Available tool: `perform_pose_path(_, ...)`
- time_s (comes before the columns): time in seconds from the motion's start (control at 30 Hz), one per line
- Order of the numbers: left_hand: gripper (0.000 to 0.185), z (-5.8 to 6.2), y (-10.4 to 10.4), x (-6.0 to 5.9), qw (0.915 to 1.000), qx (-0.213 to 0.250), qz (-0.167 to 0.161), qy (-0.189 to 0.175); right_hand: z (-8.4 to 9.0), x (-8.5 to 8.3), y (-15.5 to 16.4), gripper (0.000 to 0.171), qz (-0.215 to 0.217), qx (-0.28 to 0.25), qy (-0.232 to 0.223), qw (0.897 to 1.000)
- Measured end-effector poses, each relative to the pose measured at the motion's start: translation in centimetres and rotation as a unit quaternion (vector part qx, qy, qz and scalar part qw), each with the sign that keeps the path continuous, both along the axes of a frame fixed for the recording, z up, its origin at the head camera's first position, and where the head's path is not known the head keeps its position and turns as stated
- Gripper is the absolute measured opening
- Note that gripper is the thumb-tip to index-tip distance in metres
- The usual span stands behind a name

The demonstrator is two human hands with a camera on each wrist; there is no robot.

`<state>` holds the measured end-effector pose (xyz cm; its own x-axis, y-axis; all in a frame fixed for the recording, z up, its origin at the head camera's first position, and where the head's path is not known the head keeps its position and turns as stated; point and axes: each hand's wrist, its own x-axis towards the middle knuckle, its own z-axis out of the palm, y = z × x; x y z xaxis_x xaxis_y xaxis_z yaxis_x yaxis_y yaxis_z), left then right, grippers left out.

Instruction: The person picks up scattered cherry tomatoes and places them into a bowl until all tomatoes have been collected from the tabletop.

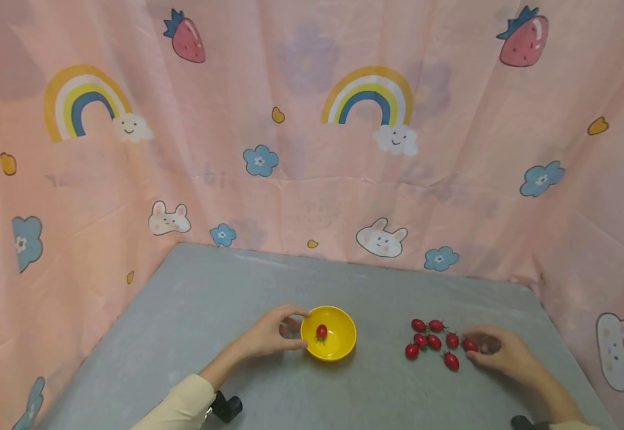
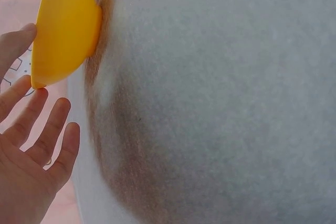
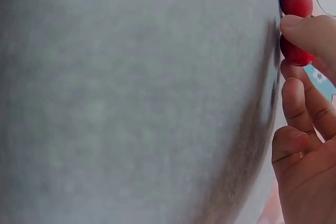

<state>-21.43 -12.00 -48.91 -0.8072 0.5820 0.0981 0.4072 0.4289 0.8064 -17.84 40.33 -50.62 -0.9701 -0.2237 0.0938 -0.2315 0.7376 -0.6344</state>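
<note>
Grip, right: we see the right hand (image 1: pixel 497 352) near the worktop's right edge, thumb and forefinger pinching one cherry tomato (image 1: pixel 470 345) at the right end of the cluster; the right wrist view shows the fingertips (image 3: pixel 302 30) curled onto the red fruit (image 3: pixel 295 52), so we judge it grasped, not merely touched.
Grip, left: the left hand (image 1: pixel 269 334) curves round the left side of the yellow bowl (image 1: pixel 338 352), thumb and forefinger at its rim. In the left wrist view the fingers (image 2: pixel 50 129) look fairly straight and sit just beside the bowl wall (image 2: pixel 65 24); we judge this a loose steadying hold that keeps the bowl from sliding.
Bowl: it stands upright near the middle of the worktop's near half, with one tomato (image 1: pixel 321 331) inside.
Cluster: the remaining tomatoes (image 1: pixel 432 341) lie loose on the worktop (image 1: pixel 209 286), between the bowl and the right hand, apart from the bowl.
Surroundings: a pink printed curtain (image 1: pixel 312 149) hangs along the far and side edges.
Obstacles: we see nothing lying between the cluster and the bowl.
</note>
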Motion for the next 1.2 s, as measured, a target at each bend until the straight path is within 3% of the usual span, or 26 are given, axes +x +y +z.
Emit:
perform_pose_path(0.2,0.051,0.1,0.1,0.1,1.0,-0.001,0.0,0.003,-0.1,-0.2,0.4,0.034,0.023,-0.02,0.022,0.999)
perform_pose_path(0.4,0.05,0.1,0.1,0.0,1.0,-0.001,0.002,0.003,0.7,-0.5,0.5,0.037,0.01,-0.007,0.004,1.0)
perform_pose_path(0.53,0.05,0.1,0.0,0.0,1.0,0.001,-0.001,0.004,1.3,-0.8,0.2,0.035,0.017,-0.009,0.024,1.0)
perform_pose_path(0.83,0.051,0.0,-0.1,0.0,1.0,0.004,-0.005,0.006,2.6,-1.0,-1.8,0.036,0.012,-0.031,0.052,0.998)
perform_pose_path(1.2,0.049,-0.2,-0.1,-0.1,0.9999,0.011,-0.001,-0.001,4.2,-2.1,-5.0,0.04,0.01,-0.009,0.055,0.998)
